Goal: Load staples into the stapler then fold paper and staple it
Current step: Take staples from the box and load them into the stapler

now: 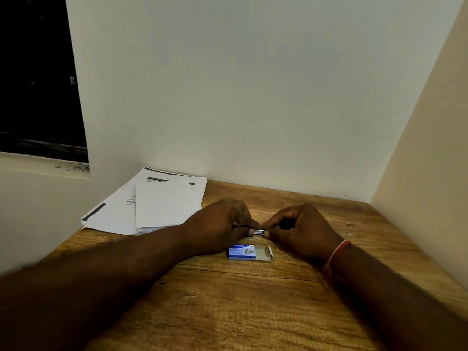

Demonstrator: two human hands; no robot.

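Both hands meet over the middle of the wooden table (228, 300). My left hand (222, 221) grips a small dark stapler (238, 226), mostly hidden under its fingers. My right hand (301, 229) pinches a short silvery strip of staples (258, 232) right at the stapler's end. Just in front of the hands lies a small blue staple box (243, 252) with its right flap open. A stack of white printed paper sheets (152, 203) lies at the back left of the table.
Pale walls close the table in at the back, left and right. A dark window opening (38, 84) sits at the upper left. A red thread band (336, 254) circles my right wrist. Small specks lie on the table at the right.
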